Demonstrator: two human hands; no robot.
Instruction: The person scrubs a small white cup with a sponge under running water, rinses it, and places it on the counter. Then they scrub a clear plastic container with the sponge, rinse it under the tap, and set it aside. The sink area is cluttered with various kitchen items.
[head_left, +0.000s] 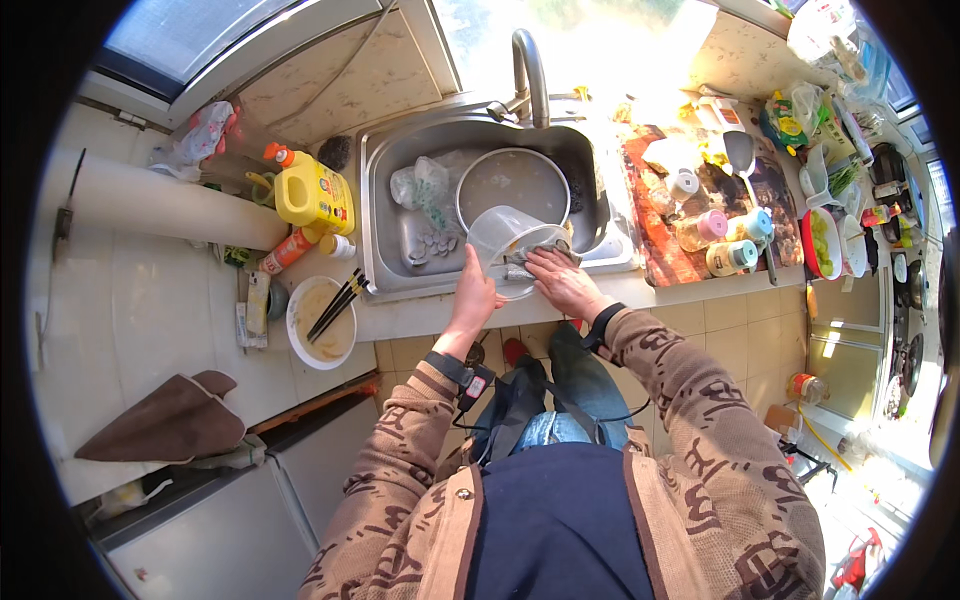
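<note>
My left hand (473, 290) grips the side of a translucent plastic container (499, 232), which is tilted over the front edge of the sink. Against the container's right side, near its rim, my right hand (559, 279) presses a crumpled greyish cloth (564, 252), its fingers spread over it. Just behind the container, a round metal basin (514, 184) filled with cloudy liquid stands in the stainless steel sink (375, 247). A clear plastic bag (420, 184) lies in the sink left of the basin. The faucet (531, 75) rises behind the basin.
Left of the sink stand a yellow jug (319, 195), an orange bottle (287, 250) and a white bowl (300, 349) with dark chopsticks (337, 304) across it. On the right, a cutting board (652, 259) holds capped jars (731, 257), a spatula (739, 154) and a knife (771, 264).
</note>
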